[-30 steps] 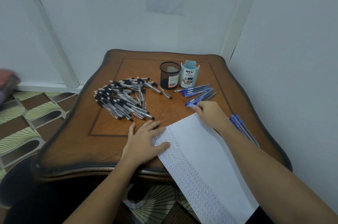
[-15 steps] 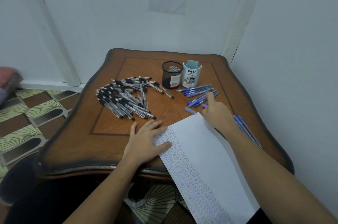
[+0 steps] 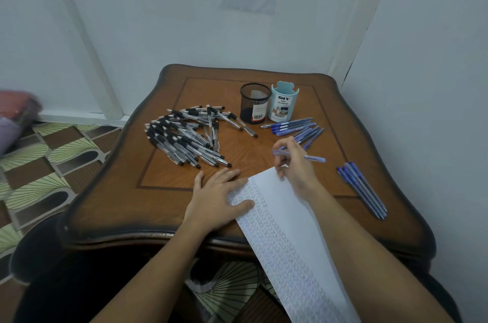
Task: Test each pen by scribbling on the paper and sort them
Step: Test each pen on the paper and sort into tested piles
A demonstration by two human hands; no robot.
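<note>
Pen (image 3: pixel 315 158), one blue, pinched in right hand (image 3: pixel 295 165); left hand (image 3: pixel 215 200) spread on one paper (image 3: pixel 286 219); two holders (image 3: pixel 254 103) behind.

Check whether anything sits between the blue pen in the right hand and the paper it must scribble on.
Nothing visible does. The right hand holds the blue pen just over the paper, at its far corner; the blank strip lies bare. The left hand rests flat on its scribbled left edge.

Bare tabletop (image 3: pixel 155 206) open at near left, free lane between black pen heap (image 3: pixel 184 138) and loose blue pens (image 3: pixel 293 126), mesh cup (image 3: pixel 254 103) and blue organiser (image 3: pixel 284 105) side by side far middle, right-edge blue pens (image 3: pixel 361 189), paper (image 3: pixel 285 233) overhanging near edge
</note>
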